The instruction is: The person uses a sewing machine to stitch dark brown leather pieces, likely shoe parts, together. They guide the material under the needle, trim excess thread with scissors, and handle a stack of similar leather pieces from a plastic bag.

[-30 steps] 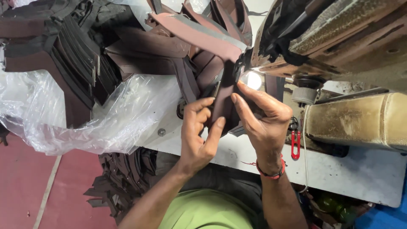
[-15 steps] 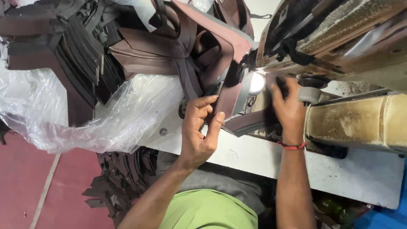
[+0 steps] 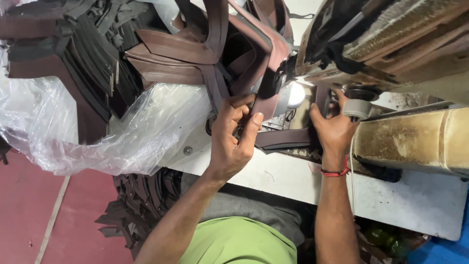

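Fingers near needle, could get poked. Left hand (image 3: pixel 234 139) pinches brown strap (image 3: pixel 266 105) at machine light (image 3: pixel 295 94), 12 o'clock. Right hand (image 3: pixel 334 129) presses strap flat at 3 o'clock, fingers spread. Strap could slip, seam goes crooked.

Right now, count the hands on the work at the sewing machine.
2. The left hand pinches a brown leather strip beside the machine's lamp. The right hand presses another brown piece under the sewing machine. No other hands show.
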